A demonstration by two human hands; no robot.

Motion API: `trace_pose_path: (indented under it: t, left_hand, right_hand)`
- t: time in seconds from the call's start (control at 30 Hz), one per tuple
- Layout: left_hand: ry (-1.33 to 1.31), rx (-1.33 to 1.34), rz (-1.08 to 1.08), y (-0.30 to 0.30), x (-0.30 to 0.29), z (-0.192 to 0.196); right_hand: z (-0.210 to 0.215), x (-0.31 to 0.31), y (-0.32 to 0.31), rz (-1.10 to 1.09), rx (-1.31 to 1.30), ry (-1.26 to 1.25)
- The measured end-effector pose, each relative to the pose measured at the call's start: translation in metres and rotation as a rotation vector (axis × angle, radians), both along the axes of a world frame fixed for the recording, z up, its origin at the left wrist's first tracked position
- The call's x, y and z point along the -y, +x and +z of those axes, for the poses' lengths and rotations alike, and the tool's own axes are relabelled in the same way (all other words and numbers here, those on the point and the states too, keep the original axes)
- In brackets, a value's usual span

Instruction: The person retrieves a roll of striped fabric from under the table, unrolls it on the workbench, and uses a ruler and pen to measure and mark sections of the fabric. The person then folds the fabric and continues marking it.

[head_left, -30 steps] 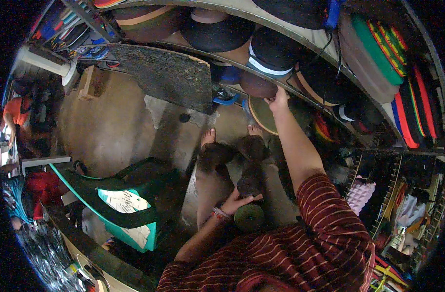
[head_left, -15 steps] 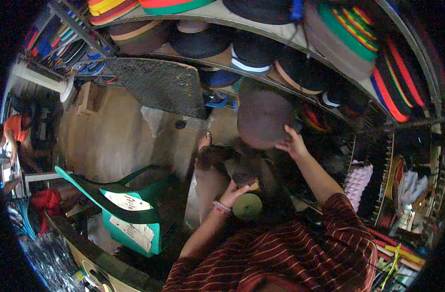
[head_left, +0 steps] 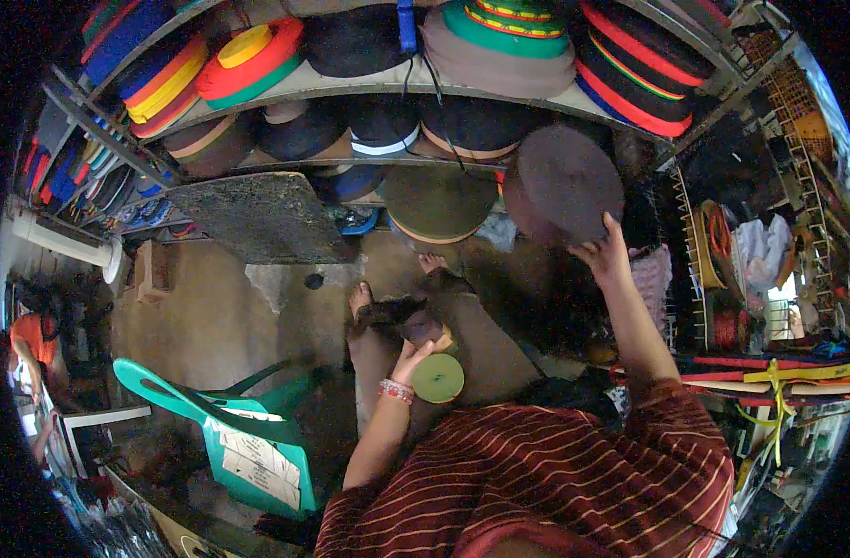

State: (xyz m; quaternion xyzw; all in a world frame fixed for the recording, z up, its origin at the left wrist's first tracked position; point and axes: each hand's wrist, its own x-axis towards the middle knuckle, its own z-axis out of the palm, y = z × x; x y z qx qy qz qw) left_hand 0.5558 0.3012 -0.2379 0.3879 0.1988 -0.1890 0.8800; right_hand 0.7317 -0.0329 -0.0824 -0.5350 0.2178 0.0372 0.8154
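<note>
My right hand (head_left: 606, 256) reaches up and forward, gripping the lower edge of a large dark-brown roll of webbing (head_left: 564, 181). That roll is in front of the right part of the lower shelf; whether it touches the shelf cannot be told. Above my lap, my left hand (head_left: 414, 361), with bead bracelets at its wrist, is closed around a small dark-brown roll (head_left: 422, 328) with a tan edge. A small olive-green roll (head_left: 438, 378) sits right against that hand; what supports it is hidden. Below the shelf stands a wide olive roll (head_left: 441, 200) with a tan bottom layer.
Stacked coloured rolls (head_left: 253, 65) fill the metal shelves (head_left: 350, 100) ahead. A dark rough board (head_left: 257, 219) leans below them. A green plastic chair (head_left: 257, 456) stands at my left, and a person in orange (head_left: 36, 339) is farther left. Straps (head_left: 774, 377) hang at my right.
My right hand has moved the large brown roll up and to the right, toward the shelf. My view has shifted, bringing the wide olive roll into sight. The left hand still holds the small roll.
</note>
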Motion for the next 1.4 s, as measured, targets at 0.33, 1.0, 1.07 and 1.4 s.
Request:
trace_pose_path:
  t: [0.33, 1.0, 1.07, 1.4]
  left_hand:
    - [0.037, -0.055, 0.051, 0.003, 0.001, 0.013]
    - [0.069, -0.229, 0.442, 0.005, 0.001, -0.012]
    - [0.086, -0.094, 0.581, 0.008, -0.010, -0.013]
    - [0.366, -0.149, 0.581, 0.015, -0.025, 0.018]
  right_hand:
    - [-0.006, -0.116, 0.219, -0.098, -0.017, -0.083]
    - [-0.044, -0.184, -0.097, 1.577, 0.535, -0.719]
    - [-0.038, -0.201, -0.064, 1.449, 0.716, -0.637]
    - [-0.018, -0.344, 0.225, 0.158, 0.759, -0.905]
